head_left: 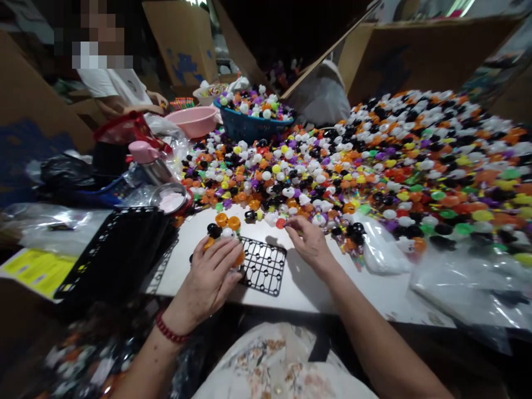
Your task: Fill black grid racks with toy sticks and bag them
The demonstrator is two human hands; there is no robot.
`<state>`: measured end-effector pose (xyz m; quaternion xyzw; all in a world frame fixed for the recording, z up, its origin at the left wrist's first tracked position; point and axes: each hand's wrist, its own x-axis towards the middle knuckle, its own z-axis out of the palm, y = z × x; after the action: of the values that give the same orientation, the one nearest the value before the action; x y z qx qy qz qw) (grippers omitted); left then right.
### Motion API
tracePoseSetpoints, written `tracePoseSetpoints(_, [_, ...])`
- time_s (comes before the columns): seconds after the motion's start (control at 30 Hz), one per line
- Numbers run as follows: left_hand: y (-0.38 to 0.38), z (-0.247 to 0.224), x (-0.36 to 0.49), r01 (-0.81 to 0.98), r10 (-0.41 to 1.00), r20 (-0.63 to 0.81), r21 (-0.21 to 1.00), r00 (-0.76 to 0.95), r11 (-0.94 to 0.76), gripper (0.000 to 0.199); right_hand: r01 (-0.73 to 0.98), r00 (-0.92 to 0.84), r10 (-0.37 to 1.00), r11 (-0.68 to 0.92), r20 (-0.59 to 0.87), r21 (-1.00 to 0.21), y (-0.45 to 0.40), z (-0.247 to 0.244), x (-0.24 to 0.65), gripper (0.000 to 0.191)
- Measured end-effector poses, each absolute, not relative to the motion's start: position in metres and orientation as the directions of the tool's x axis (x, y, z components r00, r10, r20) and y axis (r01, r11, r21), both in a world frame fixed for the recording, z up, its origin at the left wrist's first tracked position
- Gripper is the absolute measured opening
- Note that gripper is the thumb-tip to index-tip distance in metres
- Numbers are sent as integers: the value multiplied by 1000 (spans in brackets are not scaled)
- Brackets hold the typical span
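A black plastic grid tray [265, 267] lies on the white tabletop in front of me. Small round-headed toys in orange [234, 223], black [214, 230] and white stand at its left part. My left hand [214, 271] rests over these toys with its fingers stretched out, covering some of them and part of the grid. Just beyond the tray's right corner, my right hand [311, 244] has thumb and forefinger brought together at a small round red toy [280, 223]. What lies under my left palm is hidden.
A large heap of mixed toys [394, 166] covers the table's back and right. A blue basket [245, 126] and pink basin [193, 122] stand behind. Stacked black grids [120, 249] lie left, clear plastic bags [382, 249] right. A person in a white shirt [112, 86] works back left.
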<state>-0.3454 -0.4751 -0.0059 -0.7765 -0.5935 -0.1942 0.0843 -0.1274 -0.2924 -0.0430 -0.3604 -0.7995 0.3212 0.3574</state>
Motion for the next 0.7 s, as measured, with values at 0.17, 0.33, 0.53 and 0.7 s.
tracePoseSetpoints(0.17, [-474, -5, -346, 947, 908, 379, 186, 177, -263, 47, 294, -623, 760, 448, 187, -844, -312, -16, -150, 15])
tracePoseSetpoints(0.33, [-472, -6, -347, 947, 914, 363, 188, 179, -261, 48, 302, -740, 658, 510, 139, -805, -310, -25, -189, 9])
tracePoseSetpoints(0.53, [-471, -7, -347, 952, 921, 345, 172, 183, -253, 51, 284, -815, 570, 547, 102, -787, -312, -22, -212, 26])
tracePoseSetpoints(0.7, [-469, -6, -348, 960, 925, 342, 160, 163, -228, 55, 238, -838, 539, 504, 87, -830, -320, -25, -216, 37])
